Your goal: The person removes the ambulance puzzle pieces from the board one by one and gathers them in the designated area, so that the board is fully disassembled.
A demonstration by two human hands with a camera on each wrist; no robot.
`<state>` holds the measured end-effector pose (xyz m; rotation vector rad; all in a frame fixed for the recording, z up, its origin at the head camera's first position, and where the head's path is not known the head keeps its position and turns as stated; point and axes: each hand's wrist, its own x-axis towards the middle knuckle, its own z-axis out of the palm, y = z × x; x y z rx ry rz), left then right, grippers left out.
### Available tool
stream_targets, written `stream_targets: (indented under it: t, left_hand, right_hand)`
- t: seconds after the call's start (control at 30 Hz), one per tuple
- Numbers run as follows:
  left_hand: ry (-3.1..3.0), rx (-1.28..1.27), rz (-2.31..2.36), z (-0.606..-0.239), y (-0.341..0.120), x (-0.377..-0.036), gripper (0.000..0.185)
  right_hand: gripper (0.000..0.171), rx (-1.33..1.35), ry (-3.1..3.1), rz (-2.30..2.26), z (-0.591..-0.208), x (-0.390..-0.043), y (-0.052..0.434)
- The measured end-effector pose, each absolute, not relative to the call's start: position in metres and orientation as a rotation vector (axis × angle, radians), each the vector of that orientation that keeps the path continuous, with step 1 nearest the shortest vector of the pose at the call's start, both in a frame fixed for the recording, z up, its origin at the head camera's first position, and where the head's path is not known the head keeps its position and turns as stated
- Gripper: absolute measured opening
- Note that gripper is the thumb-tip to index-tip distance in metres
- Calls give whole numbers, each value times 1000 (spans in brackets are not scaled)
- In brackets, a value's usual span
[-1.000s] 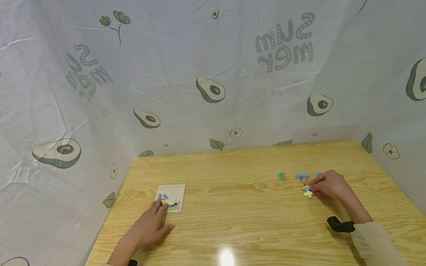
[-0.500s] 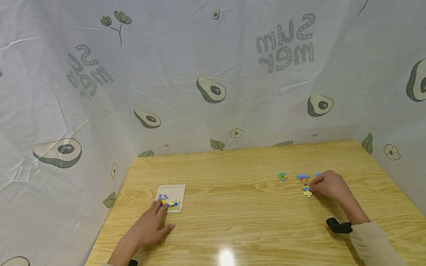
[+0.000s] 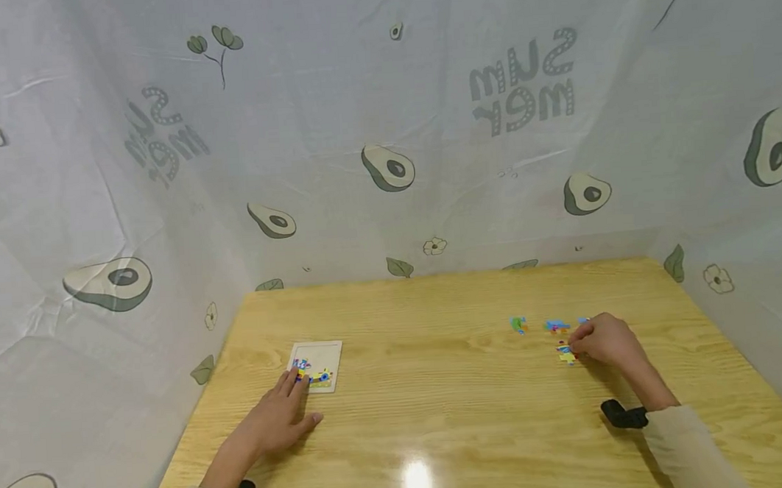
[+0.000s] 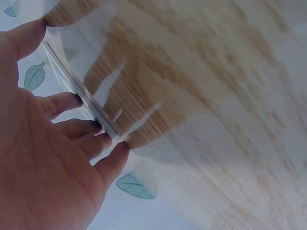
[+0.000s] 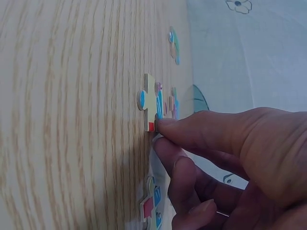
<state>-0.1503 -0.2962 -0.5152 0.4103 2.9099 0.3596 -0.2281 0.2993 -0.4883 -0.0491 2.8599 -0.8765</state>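
My left hand [image 3: 270, 420] lies with fingers extended, its fingertips on the lower left of a white puzzle board [image 3: 320, 349]. Inside that board sit a few colourful pieces [image 3: 320, 378], partly covered by the fingers. In the left wrist view, the fingertips touch the board's edge. On the right, my right hand [image 3: 608, 339] pinches a yellow and blue puzzle piece [image 5: 150, 103] at its edge, between thumb and index finger. The piece is close over the wooden table, and its near edge is hidden by the fingertips.
Beyond the right hand lie a green puzzle piece [image 3: 518, 324], a blue one [image 3: 557, 325] and another blue one [image 3: 584, 320]. A piece with a red patch [image 5: 148, 207] lies beneath the curled fingers. Patterned cloth [image 3: 336, 217] hangs around the wooden table [image 3: 426, 412].
The yellow and blue piece has turned slightly in the right fingers, which stay at nearly the same spot. My left hand keeps its place on the board.
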Motion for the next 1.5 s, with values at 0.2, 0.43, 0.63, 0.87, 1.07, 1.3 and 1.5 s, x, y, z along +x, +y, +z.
stream_targets:
  t: [0.2, 0.43, 0.63, 0.87, 1.07, 1.3, 1.5]
  left_hand:
    - [2890, 389, 389, -519, -295, -146, 80]
    - [2913, 414, 365, -517, -295, -149, 80]
    - [2928, 438, 331, -516, -295, -153, 80]
    - [2918, 419, 347, -513, -296, -155, 79]
    - [2901, 410, 381, -515, -295, -152, 80]
    - [2950, 435, 375, -516, -297, -153, 82]
    - [2945, 492, 389, -522, -297, -150, 81]
  right_hand:
    - [15, -61, 2846, -878, -491, -226, 301]
    - [16, -90, 2845, -899, -489, -227, 303]
    - [29, -68, 2863, -980, -462, -230, 306]
    - [41, -124, 2924, -1102, -423, -242, 279]
    - [38, -331, 2932, -1155, -408, -260, 228]
    - [23, -674, 2742, -1264, -409, -283, 139]
    - [19, -823, 2549, -1284, -430, -285, 53]
